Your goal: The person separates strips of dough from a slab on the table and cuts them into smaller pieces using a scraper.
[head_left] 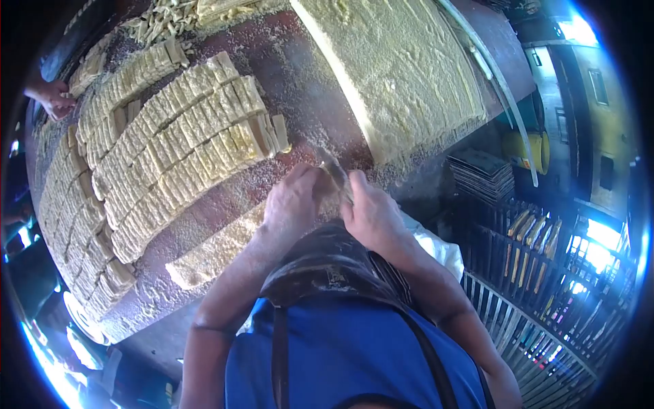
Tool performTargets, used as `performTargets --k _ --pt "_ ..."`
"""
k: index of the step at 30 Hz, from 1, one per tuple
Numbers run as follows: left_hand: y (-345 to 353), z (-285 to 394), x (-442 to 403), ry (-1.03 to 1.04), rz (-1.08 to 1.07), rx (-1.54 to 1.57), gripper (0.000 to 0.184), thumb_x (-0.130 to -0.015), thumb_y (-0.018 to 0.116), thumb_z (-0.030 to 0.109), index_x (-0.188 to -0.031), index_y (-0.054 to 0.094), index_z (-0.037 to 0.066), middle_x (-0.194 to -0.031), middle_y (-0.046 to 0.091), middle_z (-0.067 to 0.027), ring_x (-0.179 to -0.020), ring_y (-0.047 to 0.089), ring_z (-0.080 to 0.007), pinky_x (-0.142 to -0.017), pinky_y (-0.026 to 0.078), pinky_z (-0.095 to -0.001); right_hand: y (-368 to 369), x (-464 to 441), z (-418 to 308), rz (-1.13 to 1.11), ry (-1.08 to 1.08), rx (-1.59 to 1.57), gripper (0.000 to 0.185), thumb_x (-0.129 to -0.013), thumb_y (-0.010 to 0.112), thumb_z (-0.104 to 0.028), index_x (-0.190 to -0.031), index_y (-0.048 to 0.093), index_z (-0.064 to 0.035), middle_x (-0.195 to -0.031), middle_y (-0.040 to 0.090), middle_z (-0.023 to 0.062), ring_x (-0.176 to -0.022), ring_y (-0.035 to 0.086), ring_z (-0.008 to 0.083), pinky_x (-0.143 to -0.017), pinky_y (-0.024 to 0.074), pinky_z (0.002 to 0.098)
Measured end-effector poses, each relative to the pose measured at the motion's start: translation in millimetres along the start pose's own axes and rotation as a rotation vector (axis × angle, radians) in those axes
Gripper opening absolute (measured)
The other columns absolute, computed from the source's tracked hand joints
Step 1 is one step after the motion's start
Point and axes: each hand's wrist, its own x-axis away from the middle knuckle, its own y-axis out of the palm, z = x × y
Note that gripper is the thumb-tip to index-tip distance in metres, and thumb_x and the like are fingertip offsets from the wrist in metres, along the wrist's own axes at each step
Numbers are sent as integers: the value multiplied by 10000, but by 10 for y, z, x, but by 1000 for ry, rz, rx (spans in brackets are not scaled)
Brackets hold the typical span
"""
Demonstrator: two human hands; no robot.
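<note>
My right hand (373,211) is closed around a knife (335,170), its blade pointing up and away over the floured table. Beside the blade, my left hand (293,201) rests with bent fingers on the right end of a long floured dough strip (218,249); its fingertips are partly hidden. Rows of cut dough pieces (197,146) stand packed together to the left of my hands. Beyond my hands, on the right, lies a wide floured dough sheet (402,75) with a straight cut edge.
Another person's hand (56,97) is at the far left edge of the dough rows. Dough scraps (167,24) lie at the back. A pale curved strip (507,92) runs along the table's right side. Stacked trays (481,175) and a rack (531,238) stand to the right.
</note>
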Motion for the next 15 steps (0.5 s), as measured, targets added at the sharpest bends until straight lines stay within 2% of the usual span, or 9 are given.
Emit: performTargets --k 2,4,6,8,11,13,15 --pt "33 -93 50 28 52 -15 267 -762 700 -22 -1021 687 39 -1012 661 -145 -903 680 -347 -783 565 -420 -41 173 -85 30 56 -4 242 -939 567 -157 -1092 423 -38 -834 668 275 -826 656 507 -744 503 599" --pt "-30 -62 19 -42 -72 -39 283 -767 706 -12 -1046 688 32 -1030 665 -153 -923 681 -349 -803 567 -410 48 228 -51 72 -19 -13 258 -943 573 -174 -1104 424 -40 -843 664 278 -831 658 505 -737 502 605" --pt "2 -113 13 -1 -22 -65 249 -768 702 -15 -1014 676 12 -1008 667 -154 -913 679 -355 -797 565 -417 54 223 -62 -68 67 33 268 -945 568 -177 -1119 424 -33 -867 664 285 -837 659 504 -745 503 606" --pt "5 -95 12 22 36 17 217 -767 690 -23 -981 666 3 -984 663 -158 -898 673 -369 -783 559 -430 46 154 -97 -91 75 28 271 -943 566 -173 -1126 426 -29 -865 665 285 -837 660 504 -748 504 606" --pt "-27 -84 -22 -21 -40 -61 204 -777 686 -10 -980 666 0 -987 660 -165 -890 674 -374 -785 559 -436 158 -50 -80 -128 98 1 279 -938 562 -166 -1139 431 -23 -861 667 284 -838 661 504 -753 507 605" --pt "-18 -91 -8 -42 -54 -36 200 -784 686 2 -983 667 -2 -986 660 -168 -884 676 -376 -783 559 -437 369 -221 35 -15 17 1 281 -925 578 -156 -1128 431 -29 -847 669 282 -825 663 502 -749 511 602" --pt "-59 -81 17 -10 -20 -19 207 -796 690 19 -1002 674 0 -992 665 -165 -879 683 -371 -779 563 -434 281 -94 24 -11 25 -6 282 -920 583 -155 -1123 431 -32 -842 668 282 -815 664 500 -744 512 600"
